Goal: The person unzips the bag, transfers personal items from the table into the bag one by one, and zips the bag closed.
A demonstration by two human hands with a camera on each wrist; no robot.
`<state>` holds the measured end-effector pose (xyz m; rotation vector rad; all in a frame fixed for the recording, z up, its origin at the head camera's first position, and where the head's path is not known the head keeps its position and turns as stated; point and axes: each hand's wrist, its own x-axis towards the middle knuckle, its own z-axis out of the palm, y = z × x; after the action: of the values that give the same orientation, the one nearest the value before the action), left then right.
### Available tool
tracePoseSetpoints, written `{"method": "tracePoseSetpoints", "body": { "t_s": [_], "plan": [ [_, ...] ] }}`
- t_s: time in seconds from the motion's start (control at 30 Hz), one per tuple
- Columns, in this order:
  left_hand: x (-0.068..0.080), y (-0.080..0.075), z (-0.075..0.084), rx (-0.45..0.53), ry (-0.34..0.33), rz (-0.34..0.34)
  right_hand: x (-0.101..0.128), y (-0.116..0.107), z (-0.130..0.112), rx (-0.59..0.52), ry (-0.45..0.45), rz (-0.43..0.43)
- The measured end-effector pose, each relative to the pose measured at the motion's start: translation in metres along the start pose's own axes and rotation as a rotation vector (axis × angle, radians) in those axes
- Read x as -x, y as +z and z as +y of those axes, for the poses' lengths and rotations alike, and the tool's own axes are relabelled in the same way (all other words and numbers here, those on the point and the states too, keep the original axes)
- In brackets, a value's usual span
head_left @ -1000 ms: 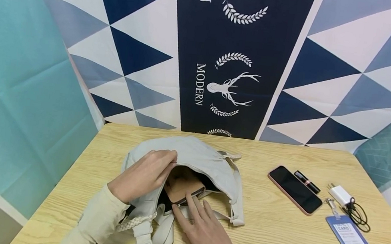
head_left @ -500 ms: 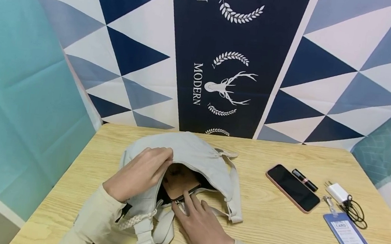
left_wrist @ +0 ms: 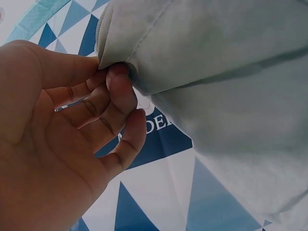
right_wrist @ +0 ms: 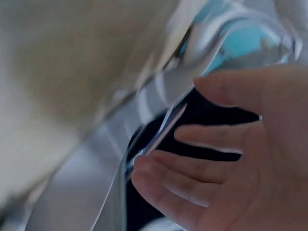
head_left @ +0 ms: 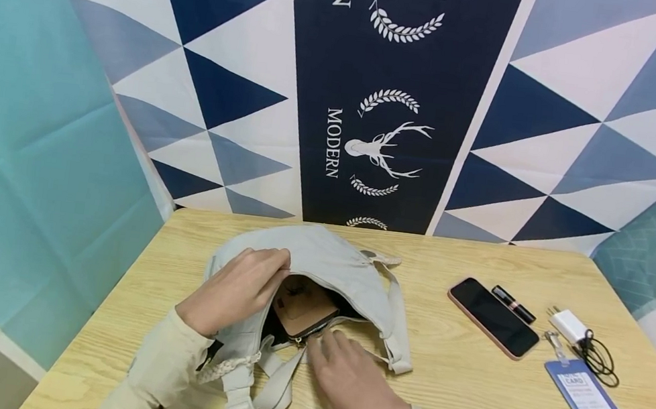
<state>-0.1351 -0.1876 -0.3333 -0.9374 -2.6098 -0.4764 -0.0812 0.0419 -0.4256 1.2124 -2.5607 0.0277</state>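
On the light wooden table (head_left: pixel 444 407), to the right side, there lie a black-screened phone in a pink case (head_left: pixel 494 316), a small black cosmetic tube with a pink band (head_left: pixel 514 304), a white charger plug (head_left: pixel 569 325) with a coiled black cable (head_left: pixel 603 369), and a blue plastic card holder (head_left: pixel 590 406) with a metal clip. All are well apart from the pale grey fabric bag (head_left: pixel 322 251). A wide grey strap (head_left: pixel 276 394) hangs in front of its opening, and the front rim of the bag passes between the right hand (head_left: pixel 353 383) and a tan rectangular wallet with a dark zipped edge (head_left: pixel 304 310). This wallet is inside the mouth of the bag.

The left hand (head_left: pixel 236 288) reaches over the bag, pinching its upper edge between thumb and fingers. The right hand is at the front rim, fingers slightly bent and thumb well separated; it has hold of nothing that I can see.

I count two hands, one bag, one wallet, one phone, one tube, one plug, one cable and one card holder.
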Motion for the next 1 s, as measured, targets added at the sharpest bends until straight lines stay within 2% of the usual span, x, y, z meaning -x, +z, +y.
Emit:
{"method": "tracePoseSetpoints", "body": {
  "t_s": [0.17, 0.4, 0.57, 0.67, 0.77, 0.9, 1.0],
  "plan": [
    [0.0, 0.002, 0.0, 0.018, 0.004, -0.005, 0.0, 0.003, 0.019, 0.026, 0.078, -0.034],
    [0.0, 0.003, -0.001, 0.032, -0.01, -0.02, 0.006, 0.004, 0.027, 0.005, 0.059, -0.095],
    [0.0, 0.004, -0.003, 0.022, -0.036, -0.044, 0.015, 0.0, 0.035, -0.012, 0.084, -0.147],
    [0.001, 0.005, -0.004, 0.011, -0.046, -0.05, 0.021, 0.0, 0.038, 0.014, 0.086, -0.157],
    [0.001, 0.006, -0.004, 0.008, -0.043, -0.059, 0.025, 0.002, 0.037, 0.055, 0.076, -0.123],
    [0.0, 0.007, -0.002, -0.007, -0.042, -0.078, 0.021, 0.003, 0.032, 0.076, 0.028, 0.012],
    [-0.001, 0.007, 0.0, -0.024, -0.045, -0.082, 0.01, 0.003, 0.027, 0.036, -0.023, 0.106]
  ]
}}
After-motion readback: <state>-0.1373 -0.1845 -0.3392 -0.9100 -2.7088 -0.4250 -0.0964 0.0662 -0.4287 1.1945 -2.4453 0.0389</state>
